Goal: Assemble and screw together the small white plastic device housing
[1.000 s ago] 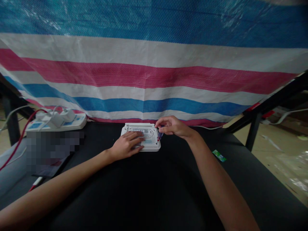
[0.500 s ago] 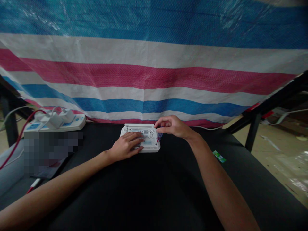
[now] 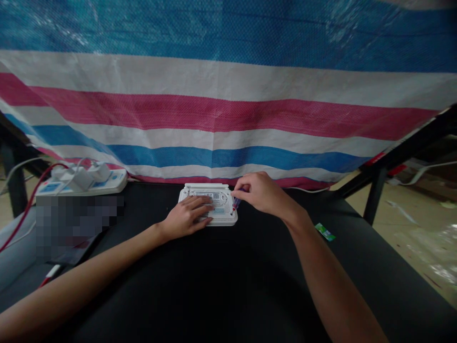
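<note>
A white router (image 3: pixel 224 220) lies on the black table, its vented, labelled underside facing up. My left hand (image 3: pixel 189 216) rests flat across its left half, fingers spread, covering part of the label. Closed around the handle of a small screwdriver (image 3: pixel 236 204), my right hand (image 3: pixel 259 191) is over the router's right edge. The screwdriver has a clear purplish handle with a red end, and it tilts down to the router's near right corner. Its tip is too small to make out.
At the left, a white power strip (image 3: pixel 116 183) carries plugs and cords. A dark flat device (image 3: pixel 76 255), partly blurred out, lies before it near a red cable (image 3: pixel 44 282). A green packet (image 3: pixel 324 232) is on the right. Striped sheeting (image 3: pixel 214 114) hangs behind the table (image 3: pixel 221 281).
My right hand has turned and shifted slightly right around the screwdriver, which shows more plainly now. My left hand and the router have stayed in place.
</note>
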The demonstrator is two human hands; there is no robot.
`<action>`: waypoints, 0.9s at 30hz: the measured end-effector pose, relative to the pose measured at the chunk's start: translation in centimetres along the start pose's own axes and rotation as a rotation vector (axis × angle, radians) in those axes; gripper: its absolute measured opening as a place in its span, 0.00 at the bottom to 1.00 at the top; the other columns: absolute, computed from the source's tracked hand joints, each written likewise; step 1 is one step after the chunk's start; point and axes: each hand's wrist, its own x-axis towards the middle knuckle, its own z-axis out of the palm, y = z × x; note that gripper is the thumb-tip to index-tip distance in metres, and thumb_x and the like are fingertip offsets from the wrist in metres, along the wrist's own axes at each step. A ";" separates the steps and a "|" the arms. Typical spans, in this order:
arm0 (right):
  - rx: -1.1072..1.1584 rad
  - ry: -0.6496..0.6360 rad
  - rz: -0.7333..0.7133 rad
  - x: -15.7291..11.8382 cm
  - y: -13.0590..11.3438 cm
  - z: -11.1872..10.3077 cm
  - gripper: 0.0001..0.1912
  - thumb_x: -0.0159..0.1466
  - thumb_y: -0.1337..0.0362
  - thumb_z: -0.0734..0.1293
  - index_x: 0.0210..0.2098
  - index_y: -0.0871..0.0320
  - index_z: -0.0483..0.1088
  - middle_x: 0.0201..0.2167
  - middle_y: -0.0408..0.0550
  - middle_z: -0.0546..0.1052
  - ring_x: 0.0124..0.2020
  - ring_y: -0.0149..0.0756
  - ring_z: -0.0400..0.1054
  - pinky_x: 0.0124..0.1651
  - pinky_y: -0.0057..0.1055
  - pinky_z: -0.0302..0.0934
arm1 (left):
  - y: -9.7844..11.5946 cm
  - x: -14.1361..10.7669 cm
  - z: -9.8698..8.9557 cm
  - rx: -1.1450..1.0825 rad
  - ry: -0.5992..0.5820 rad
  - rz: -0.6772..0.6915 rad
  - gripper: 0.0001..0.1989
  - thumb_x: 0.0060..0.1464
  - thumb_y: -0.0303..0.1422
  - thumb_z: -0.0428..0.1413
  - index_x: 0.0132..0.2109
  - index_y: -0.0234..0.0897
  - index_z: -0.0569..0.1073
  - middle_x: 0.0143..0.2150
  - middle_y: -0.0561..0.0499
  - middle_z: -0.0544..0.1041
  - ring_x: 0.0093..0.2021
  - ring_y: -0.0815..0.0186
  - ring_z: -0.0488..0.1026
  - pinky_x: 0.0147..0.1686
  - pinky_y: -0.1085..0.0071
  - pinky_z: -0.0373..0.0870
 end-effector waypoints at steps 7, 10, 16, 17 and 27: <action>-0.176 -0.007 0.056 -0.2 -1.2 0.1 0.08 0.62 0.66 0.68 0.29 0.60 0.78 0.26 0.49 0.78 0.27 0.33 0.66 0.34 0.31 0.53 | 0.1 0.1 -0.1 -0.004 0.013 0.004 0.16 0.64 0.37 0.52 0.55 0.36 0.71 0.56 0.42 0.73 0.58 0.56 0.69 0.55 0.55 0.70; -0.213 -0.007 0.059 -0.2 -1.2 0.3 0.09 0.63 0.65 0.67 0.30 0.60 0.78 0.28 0.51 0.78 0.29 0.35 0.67 0.35 0.33 0.53 | 0.2 0.1 -0.1 -0.011 0.020 0.001 0.15 0.64 0.37 0.52 0.54 0.36 0.72 0.56 0.42 0.73 0.58 0.55 0.69 0.55 0.54 0.70; -0.230 -0.009 0.069 -0.2 -1.4 0.4 0.09 0.63 0.66 0.65 0.30 0.60 0.77 0.30 0.52 0.79 0.32 0.38 0.69 0.36 0.33 0.55 | 0.1 0.0 0.0 -0.006 0.029 0.007 0.15 0.64 0.37 0.52 0.54 0.35 0.72 0.55 0.42 0.73 0.57 0.55 0.70 0.55 0.54 0.71; -0.234 -0.009 0.071 -0.2 -1.4 0.4 0.10 0.63 0.66 0.65 0.30 0.60 0.77 0.30 0.52 0.79 0.32 0.38 0.70 0.37 0.34 0.55 | 0.1 0.0 0.1 -0.003 0.024 0.005 0.15 0.64 0.36 0.52 0.54 0.36 0.72 0.56 0.42 0.73 0.57 0.55 0.70 0.55 0.54 0.71; -0.275 0.004 0.072 -0.1 -1.3 0.7 0.11 0.65 0.66 0.63 0.31 0.60 0.77 0.32 0.52 0.80 0.34 0.39 0.71 0.37 0.34 0.55 | -0.1 -0.1 0.1 -0.001 0.003 -0.004 0.16 0.64 0.37 0.52 0.56 0.37 0.71 0.57 0.43 0.72 0.59 0.56 0.68 0.57 0.55 0.69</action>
